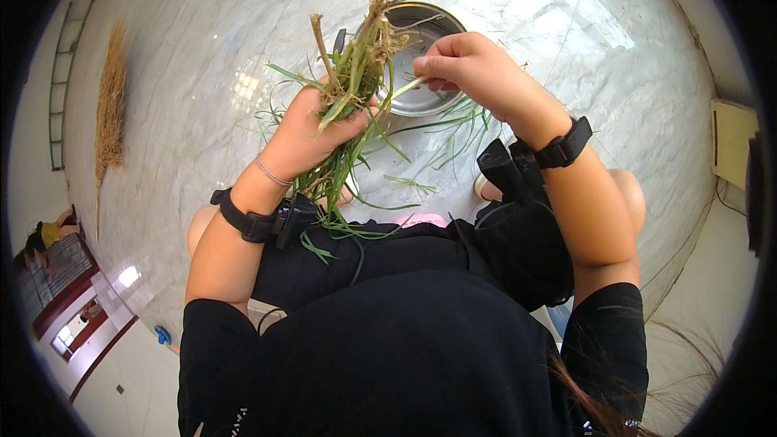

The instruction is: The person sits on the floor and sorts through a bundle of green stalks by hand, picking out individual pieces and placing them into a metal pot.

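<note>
My left hand (pixel 303 136) is wrapped round a thick bunch of grassy green plants (pixel 362 73). Their pale, dry root ends point up and away from me, while the long leaves trail down toward my lap. Just to the right, my right hand (pixel 469 65) pinches a thin whitish-green stalk (pixel 408 86) that runs to the bunch; whether it is still joined there I cannot tell. Behind both hands a round metal pot (pixel 419 102) stands on the floor, its left part hidden by the plants. A dark handle shows at its left side.
Loose green leaves (pixel 457 131) lie on the marbled floor (pixel 202 48) beside the pot. A straw broom (pixel 112 105) is at the far left, near a green ladder-like frame (pixel 58 89). Another person (pixel 55 233) appears at the left edge. A pale yellow box (pixel 732 144) is against the right wall.
</note>
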`<action>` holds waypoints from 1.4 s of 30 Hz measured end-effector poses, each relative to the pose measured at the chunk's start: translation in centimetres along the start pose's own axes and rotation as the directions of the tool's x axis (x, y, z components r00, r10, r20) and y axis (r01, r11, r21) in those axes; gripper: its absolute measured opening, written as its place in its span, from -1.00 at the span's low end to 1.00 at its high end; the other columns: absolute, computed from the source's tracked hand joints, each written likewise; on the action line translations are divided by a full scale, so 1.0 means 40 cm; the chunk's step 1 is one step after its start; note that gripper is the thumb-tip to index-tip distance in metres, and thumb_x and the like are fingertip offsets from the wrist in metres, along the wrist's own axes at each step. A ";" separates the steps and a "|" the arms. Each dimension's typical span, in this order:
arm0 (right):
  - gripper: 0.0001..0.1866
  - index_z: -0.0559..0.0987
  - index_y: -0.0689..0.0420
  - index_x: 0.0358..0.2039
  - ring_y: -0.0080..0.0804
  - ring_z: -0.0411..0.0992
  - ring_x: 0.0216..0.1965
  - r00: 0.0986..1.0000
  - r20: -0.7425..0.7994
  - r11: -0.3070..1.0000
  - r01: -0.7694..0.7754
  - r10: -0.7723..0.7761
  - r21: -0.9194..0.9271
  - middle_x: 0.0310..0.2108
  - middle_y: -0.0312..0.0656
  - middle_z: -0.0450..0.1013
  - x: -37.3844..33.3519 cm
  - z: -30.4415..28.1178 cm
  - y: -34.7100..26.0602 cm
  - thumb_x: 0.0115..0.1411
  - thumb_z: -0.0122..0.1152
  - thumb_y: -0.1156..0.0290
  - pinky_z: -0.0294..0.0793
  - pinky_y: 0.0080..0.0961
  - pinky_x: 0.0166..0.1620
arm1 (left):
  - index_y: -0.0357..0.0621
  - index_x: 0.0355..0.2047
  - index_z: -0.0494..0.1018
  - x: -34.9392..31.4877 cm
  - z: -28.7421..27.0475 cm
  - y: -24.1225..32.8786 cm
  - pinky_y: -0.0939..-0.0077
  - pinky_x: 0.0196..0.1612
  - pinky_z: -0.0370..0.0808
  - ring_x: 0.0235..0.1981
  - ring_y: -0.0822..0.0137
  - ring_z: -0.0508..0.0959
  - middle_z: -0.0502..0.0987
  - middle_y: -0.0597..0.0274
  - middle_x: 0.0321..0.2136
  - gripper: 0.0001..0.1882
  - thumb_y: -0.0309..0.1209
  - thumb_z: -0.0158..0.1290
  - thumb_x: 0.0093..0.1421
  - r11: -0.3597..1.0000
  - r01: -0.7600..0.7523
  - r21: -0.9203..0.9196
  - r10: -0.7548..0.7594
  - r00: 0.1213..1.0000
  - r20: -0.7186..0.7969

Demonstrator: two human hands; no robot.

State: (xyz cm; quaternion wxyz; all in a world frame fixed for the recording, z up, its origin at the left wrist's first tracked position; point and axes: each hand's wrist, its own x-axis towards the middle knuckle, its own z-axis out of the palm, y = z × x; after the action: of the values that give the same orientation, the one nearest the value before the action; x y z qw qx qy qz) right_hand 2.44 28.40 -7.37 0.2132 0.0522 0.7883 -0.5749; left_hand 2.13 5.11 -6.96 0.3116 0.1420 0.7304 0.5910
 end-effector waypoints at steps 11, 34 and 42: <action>-0.72 0.51 0.28 -0.55 -0.43 0.30 -0.64 0.900 -0.315 0.851 0.104 -0.300 -0.514 -0.68 -0.14 0.37 0.031 -0.027 0.044 0.07 0.12 0.28 0.30 -0.53 -0.50 | -0.30 -0.21 0.36 0.000 -0.004 -0.014 0.62 -0.23 0.43 -0.31 0.49 0.49 0.51 0.26 -0.37 -0.75 -0.55 0.03 0.07 0.999 0.022 0.023 -0.021 0.999 -0.035; -0.78 0.50 0.11 -0.44 -0.64 0.34 -0.41 0.997 0.074 0.852 -0.048 0.010 0.521 -0.47 -0.37 0.41 0.022 -0.027 0.036 0.18 0.03 0.23 0.36 -0.63 -0.28 | -0.27 -0.28 0.40 0.004 -0.018 -0.023 0.64 -0.30 0.40 -0.38 0.54 0.44 0.49 0.32 -0.42 -0.79 -0.48 0.07 0.05 1.000 0.026 0.017 -0.022 0.985 -0.170; -0.79 0.46 0.12 -0.51 -0.63 0.32 -0.47 0.970 -0.242 0.877 0.129 -0.015 0.462 -0.53 -0.37 0.38 0.041 -0.075 0.053 0.17 -0.02 0.30 0.36 -0.63 -0.29 | -0.26 -0.28 0.40 0.002 -0.017 -0.019 0.65 -0.28 0.38 -0.37 0.55 0.43 0.48 0.35 -0.41 -0.80 -0.49 0.06 0.06 0.999 0.035 -0.032 -0.040 0.985 -0.169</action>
State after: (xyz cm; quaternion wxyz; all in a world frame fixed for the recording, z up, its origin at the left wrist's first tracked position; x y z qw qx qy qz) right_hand 0.84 31.64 -9.15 0.0788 0.1397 0.6443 -0.7478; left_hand 1.76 4.42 -7.62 0.2612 0.0729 0.7481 0.6056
